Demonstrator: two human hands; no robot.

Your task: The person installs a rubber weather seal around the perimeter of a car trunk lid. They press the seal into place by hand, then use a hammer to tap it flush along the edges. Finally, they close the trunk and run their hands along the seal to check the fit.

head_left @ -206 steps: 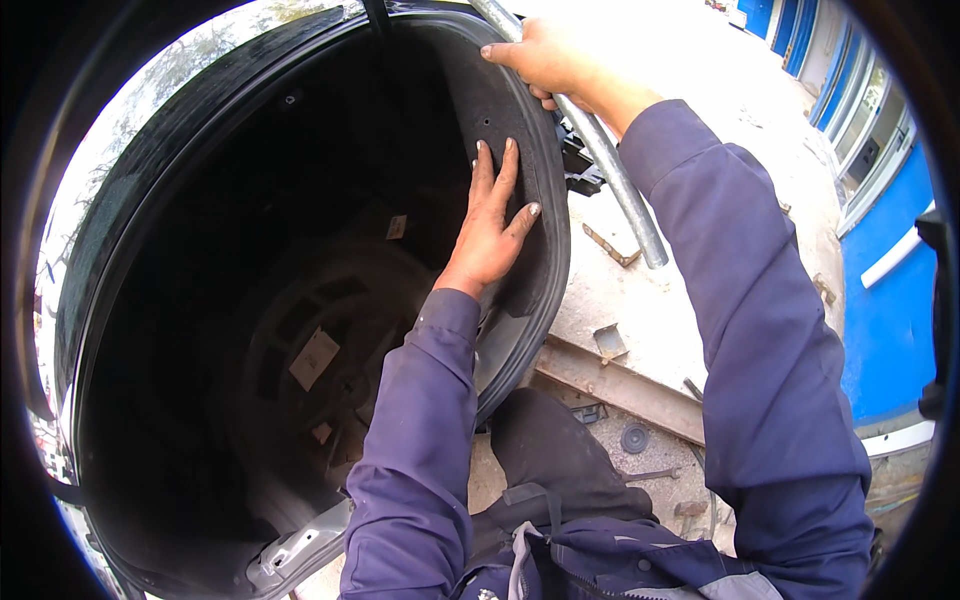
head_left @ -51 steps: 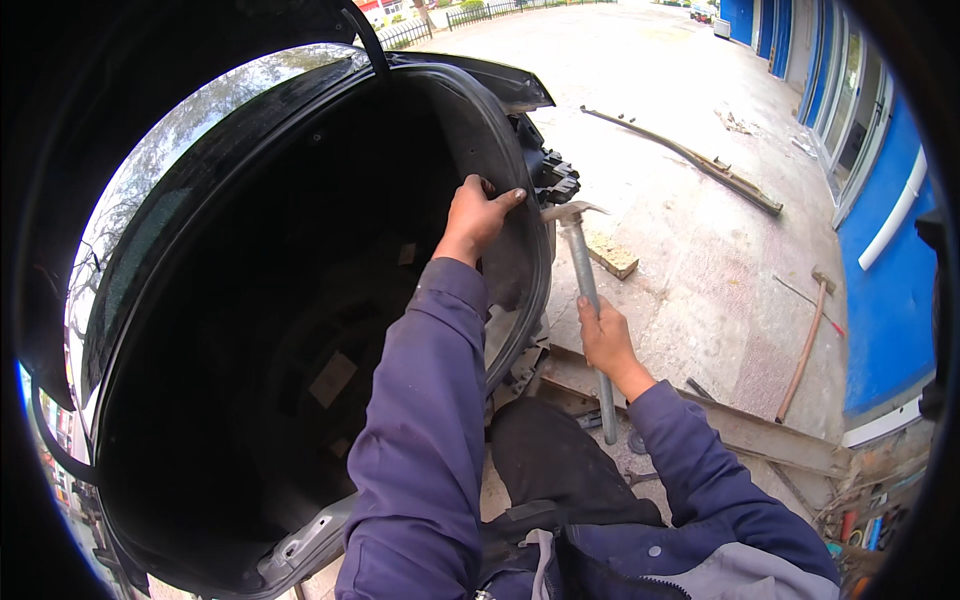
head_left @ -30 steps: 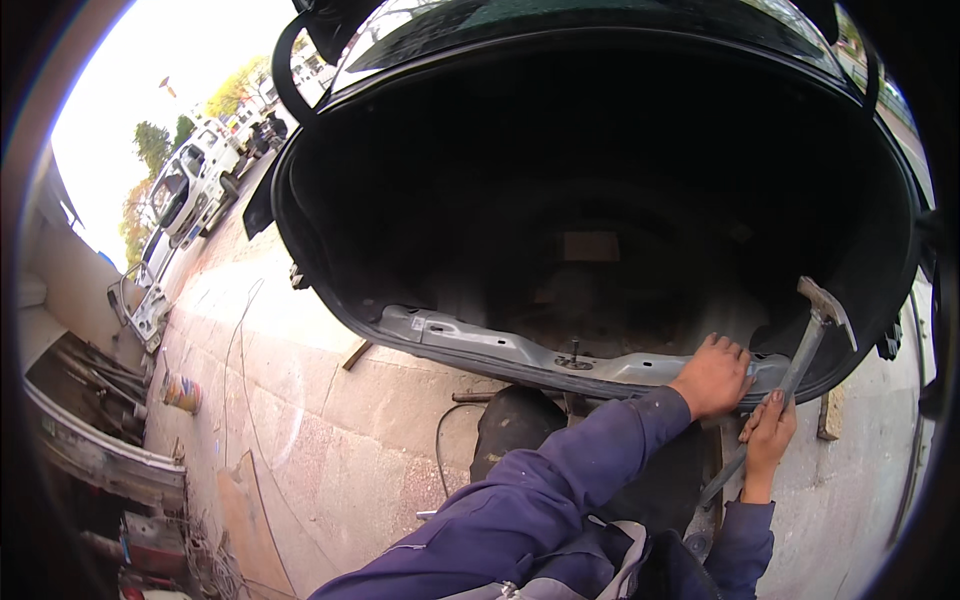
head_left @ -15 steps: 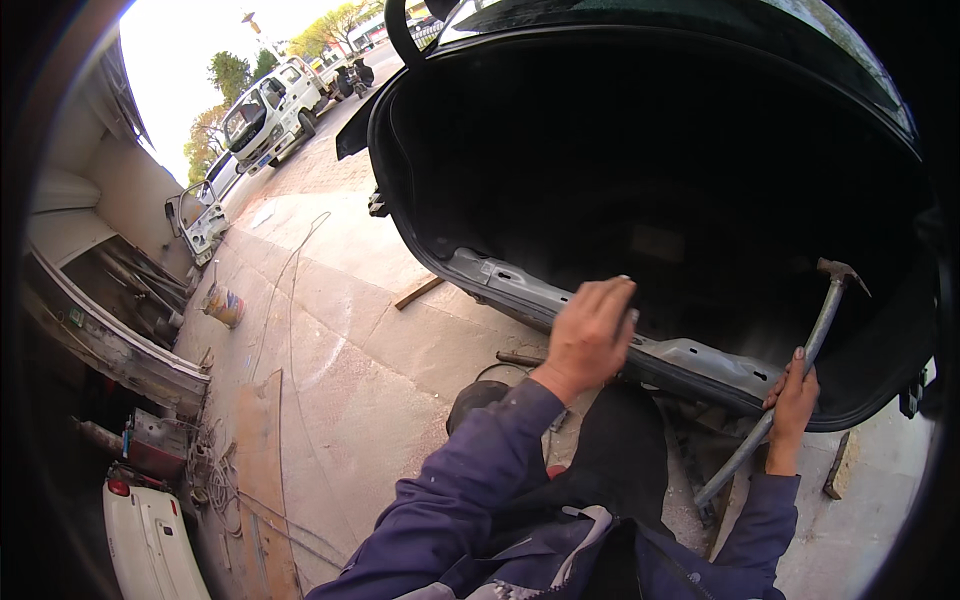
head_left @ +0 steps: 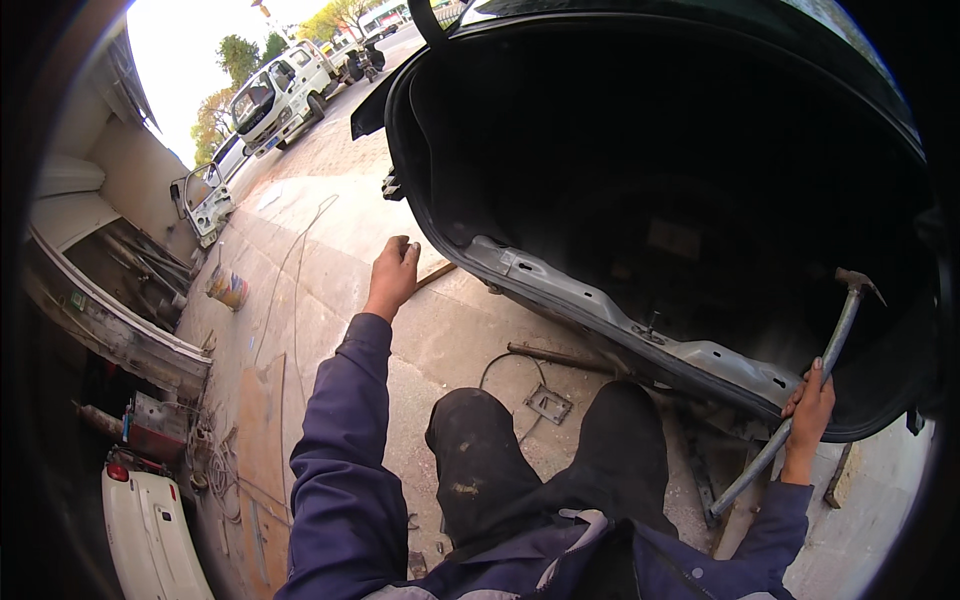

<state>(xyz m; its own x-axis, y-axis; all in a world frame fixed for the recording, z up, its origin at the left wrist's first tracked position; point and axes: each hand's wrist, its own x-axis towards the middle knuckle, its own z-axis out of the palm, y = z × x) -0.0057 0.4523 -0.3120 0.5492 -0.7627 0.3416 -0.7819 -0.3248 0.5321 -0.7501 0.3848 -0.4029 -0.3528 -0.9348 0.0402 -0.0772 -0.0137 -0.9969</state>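
Note:
My right hand [head_left: 809, 408] grips a hammer [head_left: 838, 320] around its long grey metal handle. The hammer's head points up in front of the dark trunk opening. My left hand [head_left: 393, 275] is raised to the left of the trunk, apart from it, with its fingers curled in; whatever they may hold is hidden. Between the hands runs the car trunk's rear sill [head_left: 570, 290], a bare silvery metal strip with slots. A small dark upright piece [head_left: 653, 322] stands at the sill's inner edge. Black rubber seal [head_left: 470, 270] follows the trunk's rim.
A dark bar [head_left: 560, 357] and a small metal frame [head_left: 548, 403] lie on the ground before my knees. Leftward are a bucket [head_left: 228, 288], a long board [head_left: 262, 470], a white car panel [head_left: 155, 530] and a detached door [head_left: 207, 205]. A white truck [head_left: 285, 95] stands farther off.
My left hand has moved left, off the sill, to beside the trunk. The right hand keeps its grip on the hammer. The view has shifted slightly.

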